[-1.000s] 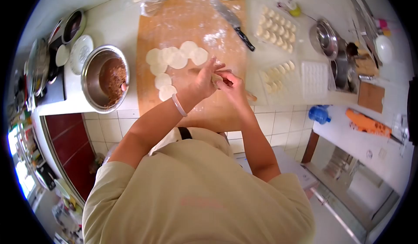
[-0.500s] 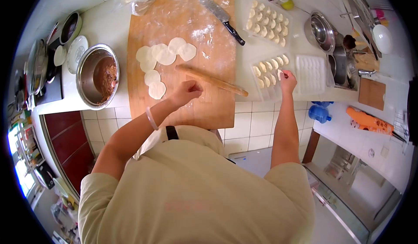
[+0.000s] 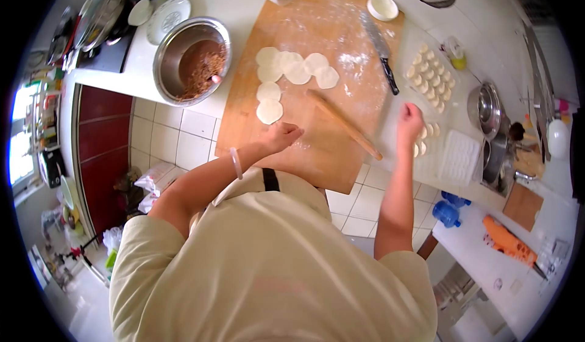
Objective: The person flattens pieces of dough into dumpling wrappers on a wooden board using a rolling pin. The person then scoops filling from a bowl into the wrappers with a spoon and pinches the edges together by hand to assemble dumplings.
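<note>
My left hand (image 3: 283, 137) hovers at the near part of the wooden board (image 3: 244, 138), its fingers curled together and nothing showing in them. Just beyond it lie several round dough wrappers (image 3: 269, 111), partly overlapping. My right hand (image 3: 411, 122) is closed in a fist past the board's right edge, with no item visible in it. Hand and forearm hide much of the nearer tray of dumplings (image 3: 431, 129). Between my hands, a wooden rolling pin (image 3: 345, 124) rests slantwise on the board.
A steel bowl of meat filling (image 3: 201, 71) with a utensil stands left of the board. A knife (image 3: 381, 52) and white bowl (image 3: 382, 7) lie at the far right. Beyond are a fuller dumpling tray (image 3: 430, 78), a white plastic tray (image 3: 457, 156) and the sink (image 3: 496, 159).
My right hand has left the nearer tray, where it held a dumpling, and come back toward the board. My left hand stays near the wrappers. The whole view has turned and shifted.
</note>
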{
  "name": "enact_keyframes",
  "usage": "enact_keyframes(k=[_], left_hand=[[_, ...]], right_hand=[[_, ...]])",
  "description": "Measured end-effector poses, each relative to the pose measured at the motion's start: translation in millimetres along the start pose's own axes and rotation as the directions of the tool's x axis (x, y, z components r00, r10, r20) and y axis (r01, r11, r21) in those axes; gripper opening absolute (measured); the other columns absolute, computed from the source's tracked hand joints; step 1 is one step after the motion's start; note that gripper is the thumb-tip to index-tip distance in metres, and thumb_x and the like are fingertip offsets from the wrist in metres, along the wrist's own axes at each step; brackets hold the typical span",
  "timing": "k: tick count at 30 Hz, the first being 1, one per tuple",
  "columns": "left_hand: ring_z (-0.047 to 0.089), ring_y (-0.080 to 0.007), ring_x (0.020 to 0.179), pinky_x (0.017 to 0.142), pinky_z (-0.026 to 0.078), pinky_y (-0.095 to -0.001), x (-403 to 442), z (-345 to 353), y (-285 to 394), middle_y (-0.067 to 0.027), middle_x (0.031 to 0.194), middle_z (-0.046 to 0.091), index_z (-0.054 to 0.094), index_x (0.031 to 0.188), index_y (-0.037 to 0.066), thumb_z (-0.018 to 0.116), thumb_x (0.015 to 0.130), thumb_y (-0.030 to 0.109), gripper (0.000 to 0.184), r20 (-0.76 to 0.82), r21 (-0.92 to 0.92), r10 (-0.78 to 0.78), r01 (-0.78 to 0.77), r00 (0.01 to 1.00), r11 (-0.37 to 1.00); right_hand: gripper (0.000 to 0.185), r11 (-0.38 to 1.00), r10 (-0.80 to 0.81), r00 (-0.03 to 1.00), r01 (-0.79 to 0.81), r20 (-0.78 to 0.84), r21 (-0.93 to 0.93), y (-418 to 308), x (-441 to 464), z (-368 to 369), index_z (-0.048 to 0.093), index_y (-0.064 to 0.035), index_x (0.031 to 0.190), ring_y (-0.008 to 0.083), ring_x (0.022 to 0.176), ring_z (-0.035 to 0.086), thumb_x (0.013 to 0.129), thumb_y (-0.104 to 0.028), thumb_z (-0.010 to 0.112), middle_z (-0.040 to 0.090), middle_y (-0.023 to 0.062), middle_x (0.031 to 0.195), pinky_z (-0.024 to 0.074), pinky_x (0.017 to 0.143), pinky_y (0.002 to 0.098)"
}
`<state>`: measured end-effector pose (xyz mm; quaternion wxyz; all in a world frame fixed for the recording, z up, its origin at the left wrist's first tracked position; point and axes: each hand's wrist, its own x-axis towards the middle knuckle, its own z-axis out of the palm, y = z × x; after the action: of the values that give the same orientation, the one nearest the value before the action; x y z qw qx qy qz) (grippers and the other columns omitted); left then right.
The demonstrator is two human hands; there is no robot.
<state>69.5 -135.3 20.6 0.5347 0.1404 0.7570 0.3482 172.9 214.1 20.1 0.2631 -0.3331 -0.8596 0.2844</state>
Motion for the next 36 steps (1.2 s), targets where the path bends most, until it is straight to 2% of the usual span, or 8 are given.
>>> enact_keyframes(k=[4, 11, 16, 20, 27, 29, 35, 36], left_hand=[[0.061, -0.0252, 0.085, 0.072, 0.050, -0.0363, -8, 8, -27, -0.0091, 0.098, 0.059, 0.054, 0.101, 0.005, 0.071, 0.076, 0.014, 0.031, -0.157, 0.301, 0.536, -0.476, 0.830, 0.826], [0.062, -0.0225, 0.094, 0.080, 0.053, -0.0337, -37, -11, -53, -0.0099, 0.104, 0.058, 0.056, 0.109, 0.004, 0.070, 0.077, 0.012, 0.036, -0.220, 0.031, 0.404, -0.408, 0.888, 0.912], [0.063, -0.0197, 0.090, 0.080, 0.053, -0.0313, -53, -30, -74, -0.0092, 0.097, 0.061, 0.061, 0.102, 0.002, 0.069, 0.079, 0.010, 0.026, -0.264, -0.012, 0.368, -0.385, 0.891, 0.923], [0.063, -0.0182, 0.089, 0.080, 0.053, -0.0314, -64, -52, -55, -0.0075, 0.096, 0.062, 0.060, 0.105, 0.001, 0.066, 0.082, 0.009, 0.025, -0.247, -0.142, 0.369, -0.410, 0.896, 0.901], [0.054, -0.0211, 0.116, 0.100, 0.042, -0.0360, -62, -123, 10, -0.0105, 0.123, 0.056, 0.042, 0.133, 0.000, 0.055, 0.096, 0.034, 0.052, -0.338, -0.811, 0.391, -0.476, 0.856, 0.340], [0.051, -0.0251, 0.122, 0.103, 0.039, -0.0386, -63, -150, 17, -0.0142, 0.129, 0.053, 0.040, 0.136, 0.001, 0.041, 0.101, 0.038, 0.051, -0.246, -0.961, 0.589, -0.116, 0.770, -0.251], [0.052, -0.0324, 0.120, 0.100, 0.045, -0.0438, -87, -213, -32, -0.0193, 0.131, 0.051, 0.039, 0.133, -0.001, 0.030, 0.102, 0.022, 0.039, -0.338, -0.941, 0.251, -0.331, 0.907, -0.069], [0.054, -0.0347, 0.118, 0.100, 0.046, -0.0461, -94, -225, -37, -0.0210, 0.129, 0.052, 0.039, 0.130, -0.002, 0.032, 0.101, 0.019, 0.036, -0.386, -0.917, 0.193, -0.354, 0.902, -0.181]], right_hand=[[0.022, 0.971, -0.234, 0.889, 0.194, 0.393, 0.140, -108, 7, 108, 0.067, -0.0030, 0.100, 0.0334, 0.091, 0.061, 0.079, -0.008, 0.065, 0.065, 0.0174, 0.096, 0.0484, 0.081, 0.0394], [0.047, 0.901, -0.258, 0.742, 0.416, 0.619, -0.122, -138, 37, 211, 0.060, -0.0059, 0.117, 0.0335, 0.102, 0.059, 0.072, -0.010, 0.072, 0.063, 0.0209, 0.107, 0.0463, 0.089, 0.0415], [0.022, 0.933, -0.025, 0.631, 0.293, 0.776, -0.209, -135, 51, 208, 0.066, -0.0052, 0.090, 0.0320, 0.085, 0.065, 0.072, -0.014, 0.071, 0.067, 0.0187, 0.086, 0.0499, 0.073, 0.0415], [0.018, 0.966, -0.164, 0.690, 0.258, 0.705, -0.028, -142, 58, 184, 0.065, -0.0049, 0.089, 0.0306, 0.076, 0.065, 0.075, -0.014, 0.070, 0.067, 0.0180, 0.082, 0.0497, 0.068, 0.0397], [0.013, 0.885, -0.392, 0.673, 0.089, 0.627, 0.458, -303, 27, 117, 0.063, -0.0007, 0.090, 0.0136, 0.062, 0.060, 0.083, -0.010, 0.068, 0.065, 0.0091, 0.073, 0.0483, 0.058, 0.0285], [0.013, 0.863, -0.370, 0.650, -0.024, 0.664, 0.504, -342, 3, 119, 0.063, -0.0004, 0.090, 0.0109, 0.061, 0.059, 0.083, -0.010, 0.069, 0.065, 0.0079, 0.072, 0.0481, 0.057, 0.0276], [0.012, 0.713, -0.701, 0.610, 0.613, 0.369, 0.340, -377, -38, 169, 0.060, -0.0036, 0.087, 0.0327, 0.071, 0.062, 0.086, -0.015, 0.063, 0.063, 0.0145, 0.079, 0.0499, 0.063, 0.0401], [0.014, 0.718, -0.674, 0.547, 0.643, 0.497, 0.266, -376, -49, 178, 0.060, -0.0043, 0.086, 0.0367, 0.077, 0.060, 0.089, -0.018, 0.057, 0.062, 0.0153, 0.080, 0.0490, 0.068, 0.0442]])
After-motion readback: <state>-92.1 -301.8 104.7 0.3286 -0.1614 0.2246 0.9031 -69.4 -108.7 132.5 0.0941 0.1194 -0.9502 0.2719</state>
